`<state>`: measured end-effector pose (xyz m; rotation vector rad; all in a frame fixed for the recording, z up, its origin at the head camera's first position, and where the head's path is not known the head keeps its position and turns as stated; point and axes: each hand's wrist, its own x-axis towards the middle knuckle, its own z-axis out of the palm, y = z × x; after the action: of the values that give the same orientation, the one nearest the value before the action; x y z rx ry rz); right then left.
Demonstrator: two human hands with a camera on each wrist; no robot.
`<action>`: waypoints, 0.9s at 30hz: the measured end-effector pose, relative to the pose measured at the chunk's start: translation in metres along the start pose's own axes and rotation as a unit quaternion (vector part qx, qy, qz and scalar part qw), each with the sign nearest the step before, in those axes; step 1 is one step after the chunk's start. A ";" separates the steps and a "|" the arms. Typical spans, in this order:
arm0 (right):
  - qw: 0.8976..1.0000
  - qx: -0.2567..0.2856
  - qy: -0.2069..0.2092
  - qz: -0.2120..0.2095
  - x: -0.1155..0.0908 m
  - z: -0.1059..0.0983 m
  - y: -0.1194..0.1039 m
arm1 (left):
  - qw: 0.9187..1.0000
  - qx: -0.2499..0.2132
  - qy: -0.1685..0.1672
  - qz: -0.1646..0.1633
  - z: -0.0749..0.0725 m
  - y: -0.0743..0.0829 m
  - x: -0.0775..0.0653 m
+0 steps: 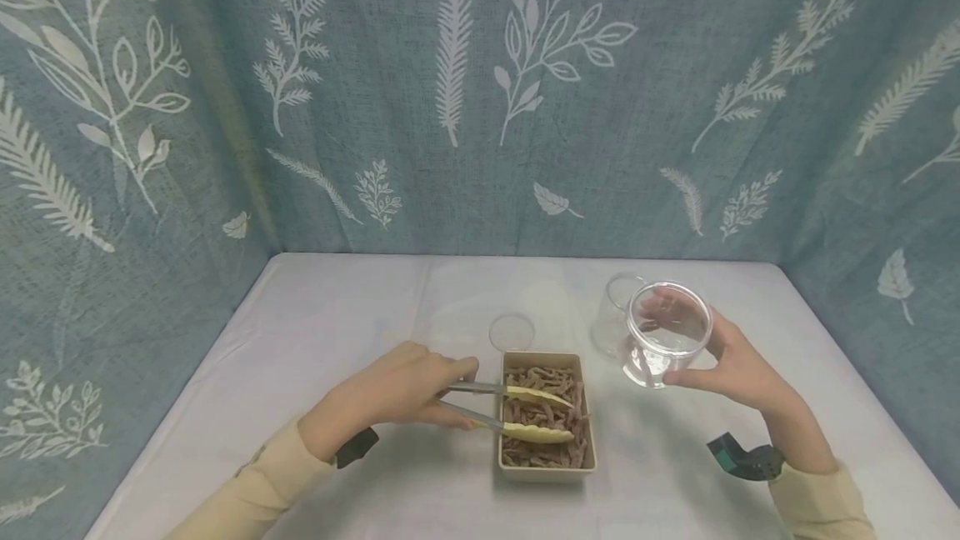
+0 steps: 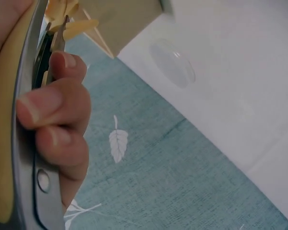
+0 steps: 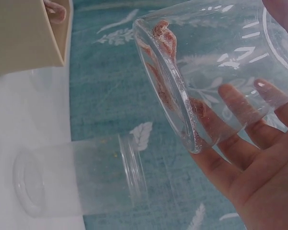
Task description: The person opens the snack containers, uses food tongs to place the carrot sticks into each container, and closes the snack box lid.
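My left hand [image 1: 416,386] grips metal tongs [image 1: 476,387] with yellow tips. Both tips lie over a beige rectangular box [image 1: 587,467], spread apart among the brown shredded strips [image 1: 551,461] inside. In the left wrist view, curled fingers [image 2: 62,105] wrap the tongs' handle. To the right of the box, my right hand [image 1: 738,369] holds a clear jar [image 1: 670,348] tilted above the table, fingers on its far side and thumb on its near side. A few reddish-brown strips [image 3: 165,40] show in this jar in the right wrist view.
Another clear jar [image 3: 101,177], with a ridged neck, stands close behind the held one. A clear round disc, like a lid [image 1: 512,332], lies behind the box. The white-covered table [image 1: 337,307] ends at a blue-green curtain [image 1: 480,190] with white leaf patterns.
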<state>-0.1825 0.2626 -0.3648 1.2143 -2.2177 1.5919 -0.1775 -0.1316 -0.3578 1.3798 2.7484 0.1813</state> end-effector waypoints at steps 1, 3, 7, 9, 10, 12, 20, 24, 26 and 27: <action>1.000 0.000 0.000 0.000 0.000 0.000 0.000 | 1.000 0.001 0.002 0.001 0.000 0.000 -0.001; 1.000 0.001 0.001 0.000 0.000 0.000 0.000 | 1.000 0.006 0.008 0.004 -0.001 0.001 -0.001; 1.000 0.006 0.000 -0.001 0.000 0.000 0.000 | 0.999 0.015 0.026 0.017 -0.002 0.003 -0.003; 1.000 0.005 0.000 0.000 -0.001 0.000 0.000 | 0.999 0.019 0.039 0.023 -0.003 0.003 -0.005; 1.000 0.004 0.001 0.000 -0.001 0.000 0.000 | 0.998 0.022 0.046 0.026 -0.003 0.002 -0.005; 1.000 -0.003 0.004 0.003 -0.001 -0.001 0.001 | 0.997 0.028 0.061 0.029 -0.003 0.002 -0.007; 1.000 -0.006 -0.004 0.001 -0.001 -0.004 0.003 | 0.996 0.009 0.084 0.023 -0.001 -0.004 -0.012; 0.999 -0.033 -0.014 0.016 -0.002 -0.005 0.002 | 0.996 -0.013 0.083 0.011 -0.001 -0.007 -0.016; 0.997 -0.059 -0.020 0.040 -0.003 -0.006 0.000 | 0.996 -0.022 0.082 0.005 -0.001 -0.008 -0.019; 0.996 -0.074 -0.022 0.048 -0.003 -0.006 0.000 | 0.996 -0.026 0.080 0.000 -0.001 -0.009 -0.020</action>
<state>-0.1821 0.2694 -0.3636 1.1280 -2.4062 1.4172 -0.1726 -0.1529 -0.3577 1.4104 2.8466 0.3773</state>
